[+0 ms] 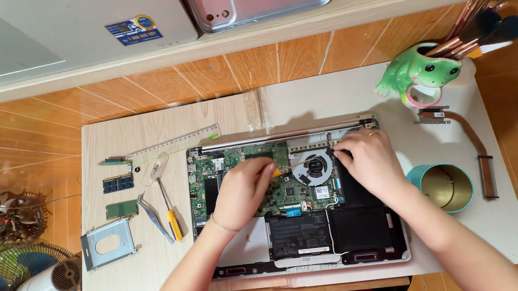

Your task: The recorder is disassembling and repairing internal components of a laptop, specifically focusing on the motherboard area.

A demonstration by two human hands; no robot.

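Left hand (242,191) curled in a loose fist over the green circuit board (280,190) of an opened silver laptop (303,205), fingers pinched on a yellow-handled tool (276,172) whose tip cannot be seen beneath the knuckles. Right hand (370,162) lies beside it on the far right of the board, fingers bent and pressed down near the round grey cooling fan (311,167), apparently steadying the chassis; whether it pinches anything cannot be told. Flat black battery pack (301,234) fills the near half of the machine, matte against the glossy board.

Loose parts sit in a row on the pale wooden table (125,139), left of the laptop and within reach: a bent sheet-metal drive bracket (108,243), steel tweezers (154,219), a yellow-handled screwdriver (169,208), small green and blue memory boards (119,183), and a clear plastic ruler (175,142).

Right of the machine stand a teal cylindrical tin (443,187) with a gold lining and a copper heat pipe (469,137), set apart from the board. Farther back, a glossy green ceramic frog pot (422,74) holds brushes upright.
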